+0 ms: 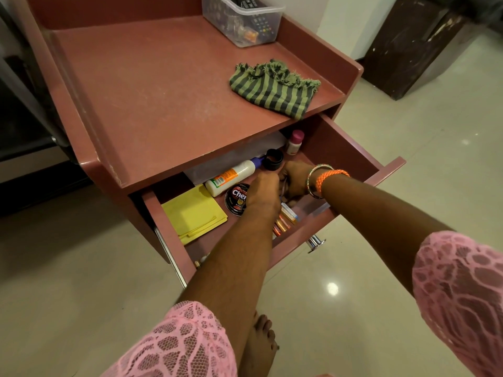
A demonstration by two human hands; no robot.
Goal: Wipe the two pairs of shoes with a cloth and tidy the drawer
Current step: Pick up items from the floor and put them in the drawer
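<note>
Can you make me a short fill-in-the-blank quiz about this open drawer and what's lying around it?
1. The striped cloth lies on the ____ of the cabinet.
2. Both hands, left hand and right hand, reach into the open ____.
3. The folded paper in the drawer's left part is ____ in colour.
4. The clear plastic tub holds a remote ____.

Missing words: top; drawer; yellow; control

Warm indoor light; lamp glare on floor [332, 288]; drawer [340, 148] interior shadowed; wide-angle edge distortion.
</note>
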